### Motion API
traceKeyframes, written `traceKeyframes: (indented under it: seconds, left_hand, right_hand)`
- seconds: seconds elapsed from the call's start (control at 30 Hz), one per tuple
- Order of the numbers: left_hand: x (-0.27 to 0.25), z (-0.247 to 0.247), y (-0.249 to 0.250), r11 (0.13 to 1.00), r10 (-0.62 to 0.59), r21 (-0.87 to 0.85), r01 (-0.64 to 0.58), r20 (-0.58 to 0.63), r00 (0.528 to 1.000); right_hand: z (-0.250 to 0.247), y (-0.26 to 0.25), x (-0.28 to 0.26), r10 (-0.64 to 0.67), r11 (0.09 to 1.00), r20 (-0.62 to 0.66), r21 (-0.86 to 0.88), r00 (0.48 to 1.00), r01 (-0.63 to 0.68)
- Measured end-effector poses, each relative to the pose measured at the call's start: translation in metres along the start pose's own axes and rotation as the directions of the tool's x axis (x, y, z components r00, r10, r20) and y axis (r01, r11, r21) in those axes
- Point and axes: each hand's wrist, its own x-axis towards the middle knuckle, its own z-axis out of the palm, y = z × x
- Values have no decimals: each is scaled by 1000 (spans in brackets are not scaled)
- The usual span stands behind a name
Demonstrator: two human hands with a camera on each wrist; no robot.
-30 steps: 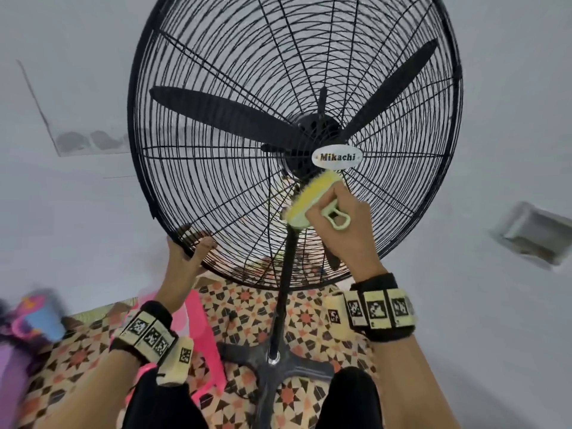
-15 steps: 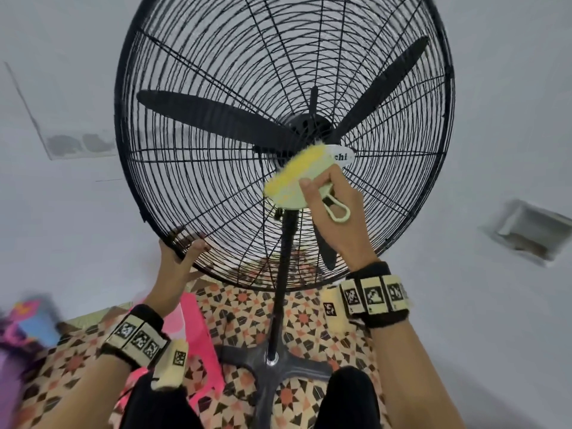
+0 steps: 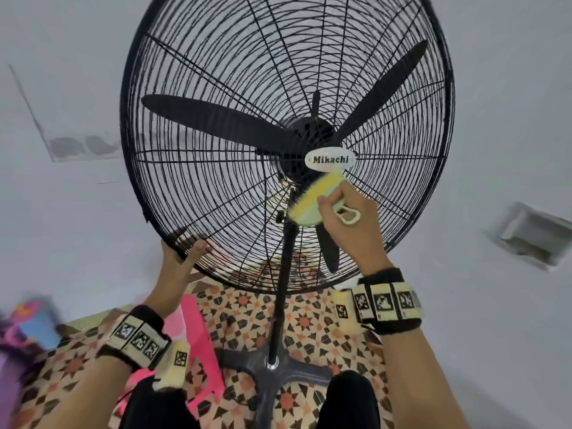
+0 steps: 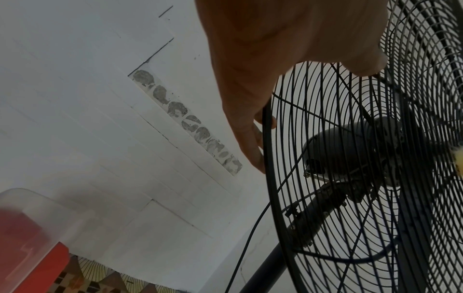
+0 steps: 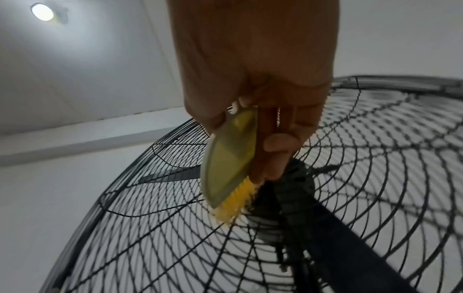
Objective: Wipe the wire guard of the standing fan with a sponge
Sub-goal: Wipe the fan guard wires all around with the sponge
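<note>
The standing fan's black wire guard [image 3: 216, 72] fills the head view, with a white "Mikachi" label [image 3: 329, 159] at its hub. My right hand [image 3: 332, 209] grips a yellow sponge [image 3: 312, 199] in a pale green holder and presses it on the wires just below the label. In the right wrist view the sponge [image 5: 230, 164] points at the guard [image 5: 375, 178], yellow edge on the wires. My left hand [image 3: 184, 250] grips the guard's lower-left rim, thumb in front. In the left wrist view its fingers [image 4: 250, 138] lie behind the rim [image 4: 267, 178].
The fan's pole [image 3: 283, 289] runs down to a dark cross base [image 3: 272, 366] on a patterned floor [image 3: 309, 320]. A pink stool [image 3: 192, 320] stands left of the base, coloured toys [image 3: 24, 323] further left. A cord [image 4: 250, 237] hangs behind the guard. A white wall box [image 3: 532, 236] sits right.
The sponge slid up over the label half a second ago and has come back down to just beneath it. My left hand keeps its hold on the rim.
</note>
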Motion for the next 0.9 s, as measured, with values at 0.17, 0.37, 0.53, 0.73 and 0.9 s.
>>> traceKeyframes:
  seconds: [0.17,0.37,0.53,0.73,0.9]
  left_hand:
    - [-3,0,-4,1000,-5,-2,5,-9,1000]
    - [-4,2,2,1000,4,-9,-4,-9,1000]
    - [-15,16,-3,999,26,-18,-28,-84,996]
    - [-30,47,-30,999,13,54,-5,-145,989]
    - [-35,64,-34,996,-69,-57,63,-125,990]
  right_hand:
    - [-12,-9,-1,-101,994,11,-33,995,102]
    - [-3,-2,-6,5,999,-9,-49,1000,-5]
    - [-12,-11,-9,180,967,23,180,983,-181]
    - [-7,-14,-19,209,921,-194,368,959,-126]
    - [3,-20,-42,292,890,-195,415,936,-191]
